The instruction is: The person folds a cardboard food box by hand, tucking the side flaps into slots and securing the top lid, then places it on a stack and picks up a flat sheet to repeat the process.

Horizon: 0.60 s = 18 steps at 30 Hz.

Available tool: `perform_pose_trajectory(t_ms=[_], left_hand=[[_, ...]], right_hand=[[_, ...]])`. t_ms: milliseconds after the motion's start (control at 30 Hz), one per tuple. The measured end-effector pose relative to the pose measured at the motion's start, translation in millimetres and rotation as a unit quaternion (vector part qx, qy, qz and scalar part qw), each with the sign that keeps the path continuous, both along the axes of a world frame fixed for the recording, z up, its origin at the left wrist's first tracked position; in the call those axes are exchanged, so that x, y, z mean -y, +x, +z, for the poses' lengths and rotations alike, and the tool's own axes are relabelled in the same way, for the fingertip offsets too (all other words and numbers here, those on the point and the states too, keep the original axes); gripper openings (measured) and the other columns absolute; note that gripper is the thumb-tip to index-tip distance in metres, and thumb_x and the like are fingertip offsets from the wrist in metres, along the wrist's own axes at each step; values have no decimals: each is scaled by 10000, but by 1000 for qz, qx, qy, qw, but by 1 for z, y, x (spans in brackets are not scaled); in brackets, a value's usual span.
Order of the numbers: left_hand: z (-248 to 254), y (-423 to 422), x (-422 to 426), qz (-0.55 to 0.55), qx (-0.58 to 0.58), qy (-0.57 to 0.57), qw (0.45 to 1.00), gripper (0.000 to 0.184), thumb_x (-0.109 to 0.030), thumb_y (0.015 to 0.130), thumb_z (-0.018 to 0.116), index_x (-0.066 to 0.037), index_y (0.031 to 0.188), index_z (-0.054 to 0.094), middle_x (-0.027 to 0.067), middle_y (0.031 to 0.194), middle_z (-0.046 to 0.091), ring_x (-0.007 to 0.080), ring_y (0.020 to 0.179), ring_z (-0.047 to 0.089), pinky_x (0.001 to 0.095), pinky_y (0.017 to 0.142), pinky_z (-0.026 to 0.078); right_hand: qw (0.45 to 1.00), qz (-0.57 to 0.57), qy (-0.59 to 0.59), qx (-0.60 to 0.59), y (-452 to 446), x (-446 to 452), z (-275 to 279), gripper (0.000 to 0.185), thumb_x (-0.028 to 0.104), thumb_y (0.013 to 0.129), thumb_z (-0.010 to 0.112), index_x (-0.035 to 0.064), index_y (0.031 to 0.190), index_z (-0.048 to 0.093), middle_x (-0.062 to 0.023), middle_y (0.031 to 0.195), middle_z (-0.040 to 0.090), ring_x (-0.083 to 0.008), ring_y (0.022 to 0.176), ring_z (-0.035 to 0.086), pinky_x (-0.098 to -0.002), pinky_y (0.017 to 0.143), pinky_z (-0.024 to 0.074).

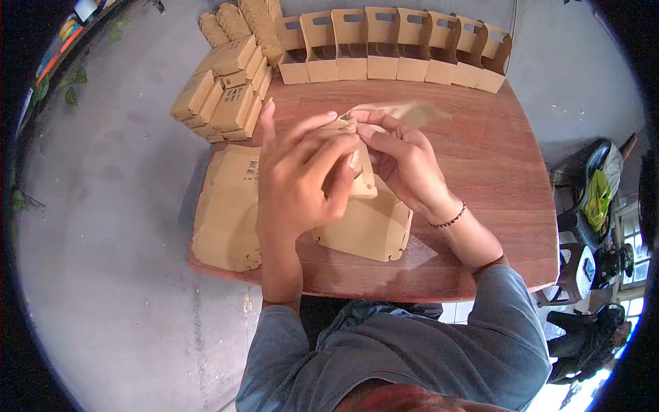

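Note:
Both hands are raised over the wooden table, close together around a partly folded brown cardboard piece. My left hand has its fingers bent over the top of the cardboard, with one finger pointing up. Thumb and fingers of my right hand pinch the cardboard's upper edge, and a flap sticks out to the right behind them. Beneath the hands lies a flat cardboard sheet. Further left, partly hidden by my left forearm, are flat printed sheets.
Folded boxes are stacked at the back left beside corrugated cardboard pieces. Several open cardboard carriers stand in a row along the back edge. At the right are a stool and a person in dark clothes.

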State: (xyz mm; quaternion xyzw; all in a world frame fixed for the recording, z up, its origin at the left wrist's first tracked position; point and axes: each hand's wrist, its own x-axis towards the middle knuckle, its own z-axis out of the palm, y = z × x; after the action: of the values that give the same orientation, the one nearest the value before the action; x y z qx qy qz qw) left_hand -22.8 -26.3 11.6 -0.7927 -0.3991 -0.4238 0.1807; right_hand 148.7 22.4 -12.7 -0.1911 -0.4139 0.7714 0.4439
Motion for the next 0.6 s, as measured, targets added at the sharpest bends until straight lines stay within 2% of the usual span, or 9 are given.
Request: perform_pose_trajectory(t_ms=[133, 200, 233, 300, 333, 400, 433, 500, 600], left_hand=[[-4, -7, -6, -41, 69, -29, 996, 204, -72, 817, 682, -97, 1019, 675, 35, 991, 718, 243, 1012, 669, 544, 1094, 324], [-6, -3, -4, -86, 232, -102, 964, 239, -58, 861, 676, -47, 1093, 617, 75, 1007, 713, 249, 986, 683, 443, 1010, 445], [-6, -1, -5, -85, 232, -102, 964, 239, -58, 861, 676, -47, 1093, 617, 75, 1007, 713, 249, 986, 683, 443, 1010, 445], [-5, 2, -7, -120, 342, -153, 919, 299, -49, 857, 703, -9, 1123, 572, 112, 1015, 703, 214, 971, 686, 358, 911, 505], [-3, 2, -5, -119, 343, -153, 919, 299, -49, 857, 703, -9, 1123, 572, 112, 1015, 703, 214, 971, 686, 358, 911, 505], [3, -1, 2, -111, 346, -274, 890, 293, -57, 841, 735, 7, 1078, 576, 124, 1015, 693, 173, 949, 675, 302, 845, 514], [0, -3, 1, -111, 346, -274, 890, 293, -57, 841, 735, 7, 1078, 576, 124, 1015, 693, 173, 949, 675, 302, 845, 514], [-7, -7, -5, -127, 319, -222, 913, 263, -39, 825, 751, 13, 1019, 581, 110, 976, 695, 133, 913, 663, 269, 796, 514], [-8, -6, -4, -119, 332, -216, 911, 198, -4, 827, 740, 14, 947, 582, 92, 922, 697, 102, 874, 653, 236, 761, 502]], right_hand=[[1000, 4, 10, 11, -3, 6, 2, 323, 94, 980, 542, -15, 1277, 478, -91, 1076, 647, -128, 936, 646, -272, 819, 530], [974, -109, 147, 133, -3, 11, 3, 321, 102, 962, 584, -38, 1236, 491, -93, 987, 678, -126, 832, 657, -244, 716, 515], [974, -108, 147, 134, -4, 14, 2, 321, 102, 962, 584, -38, 1236, 491, -93, 987, 678, -126, 832, 657, -244, 716, 515], [951, -162, 215, 153, -5, 18, -5, 276, 42, 935, 602, -53, 1161, 475, -126, 957, 687, -137, 821, 672, -259, 678, 516], [951, -161, 215, 154, -6, 18, -8, 276, 42, 935, 602, -53, 1161, 475, -126, 957, 687, -137, 821, 672, -259, 678, 516], [892, -224, 360, 159, -7, 19, -12, 257, -2, 911, 608, -42, 1108, 448, -175, 892, 692, -216, 797, 713, -312, 663, 542], [892, -223, 360, 158, -6, 20, -13, 257, -2, 911, 608, -42, 1108, 448, -175, 892, 692, -216, 797, 713, -312, 663, 542], [840, -244, 417, 246, -5, 23, -13, 269, -14, 900, 608, -30, 1105, 435, -198, 843, 691, -324, 791, 724, -363, 667, 557], [820, -263, 455, 228, -7, 20, -9, 289, -8, 897, 615, -29, 1118, 430, -196, 880, 709, -376, 842, 712, -384, 700, 565]])
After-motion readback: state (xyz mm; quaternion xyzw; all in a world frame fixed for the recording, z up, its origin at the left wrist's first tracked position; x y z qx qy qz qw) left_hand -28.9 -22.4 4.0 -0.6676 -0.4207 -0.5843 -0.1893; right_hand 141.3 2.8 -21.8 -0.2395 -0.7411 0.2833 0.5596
